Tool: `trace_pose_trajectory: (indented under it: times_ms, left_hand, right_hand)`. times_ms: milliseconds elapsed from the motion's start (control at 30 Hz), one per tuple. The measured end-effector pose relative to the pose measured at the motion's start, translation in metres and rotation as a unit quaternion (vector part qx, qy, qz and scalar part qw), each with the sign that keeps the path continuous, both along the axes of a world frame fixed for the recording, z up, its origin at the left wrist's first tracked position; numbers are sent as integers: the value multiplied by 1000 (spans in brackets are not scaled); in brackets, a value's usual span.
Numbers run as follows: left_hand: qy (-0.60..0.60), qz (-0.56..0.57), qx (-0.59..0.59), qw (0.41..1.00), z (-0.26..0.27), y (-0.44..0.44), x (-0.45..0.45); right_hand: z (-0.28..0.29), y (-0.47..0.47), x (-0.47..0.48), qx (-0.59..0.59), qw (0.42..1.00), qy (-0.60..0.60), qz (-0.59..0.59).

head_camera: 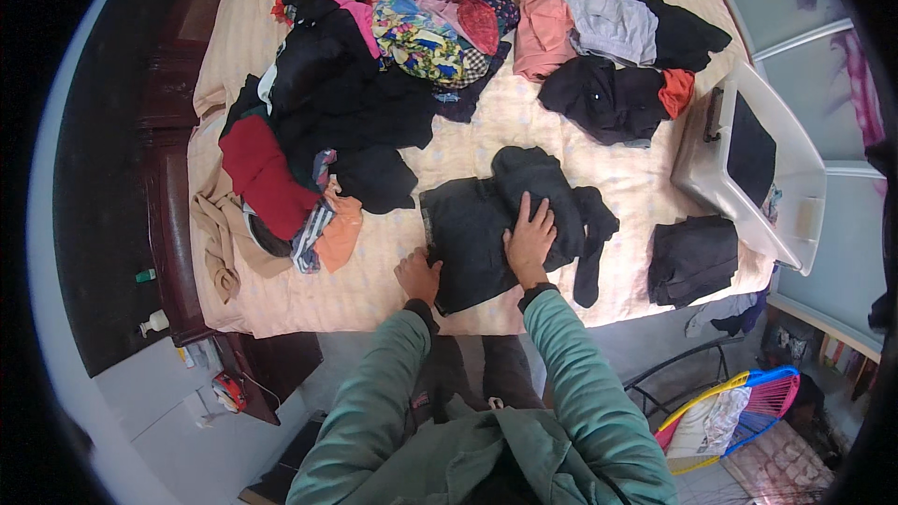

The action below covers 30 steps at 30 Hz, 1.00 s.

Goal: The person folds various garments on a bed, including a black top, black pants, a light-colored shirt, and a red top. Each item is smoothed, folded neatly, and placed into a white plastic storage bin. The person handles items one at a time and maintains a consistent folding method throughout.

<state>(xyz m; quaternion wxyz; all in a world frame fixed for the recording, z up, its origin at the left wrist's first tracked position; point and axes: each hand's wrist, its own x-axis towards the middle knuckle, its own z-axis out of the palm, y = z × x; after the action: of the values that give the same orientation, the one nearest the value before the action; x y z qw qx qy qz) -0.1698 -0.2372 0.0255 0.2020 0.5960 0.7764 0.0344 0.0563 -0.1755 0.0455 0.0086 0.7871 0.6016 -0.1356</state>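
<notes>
A black garment (pixel 466 245), partly folded, lies on the bed near its front edge. My left hand (pixel 419 276) is at its left edge; whether the fingers pinch the cloth cannot be made out. My right hand (pixel 531 240) rests with spread fingers on the bunched black cloth (pixel 537 179) at the garment's right part. A narrow black strip of cloth (pixel 595 245) extends beside it on the right. Further right lies a folded black garment (pixel 693 259).
Mixed clothes, including a red garment (pixel 270 179) and a floral one (pixel 421 31), are heaped at the left and back. A smaller pile with a pink garment (pixel 544 28) lies back right. A translucent plastic bin (pixel 800 175) holding dark cloth stands tilted at the right edge.
</notes>
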Motion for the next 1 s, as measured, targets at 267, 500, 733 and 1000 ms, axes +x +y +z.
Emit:
trace_pose_trajectory:
  times_ms: [267, 500, 733, 1000]
  left_hand:
    - [-12, 4, 67, 998, 16, -2, -5]
    - [-216, 13, 146, 965, 44, 44, -5]
    - [-247, 51, 111, 961, -8, 97, -14]
    - [-285, 129, 78, 947, -59, 99, -8]
  right_hand:
    - [-5, 45, 53, 2, 996, 30, -84]
    - [17, 69, 169, 132, 957, 220, -139]
    - [-5, 60, 301, 81, 902, 283, -316]
    - [-15, 25, 237, 171, 967, 131, -134]
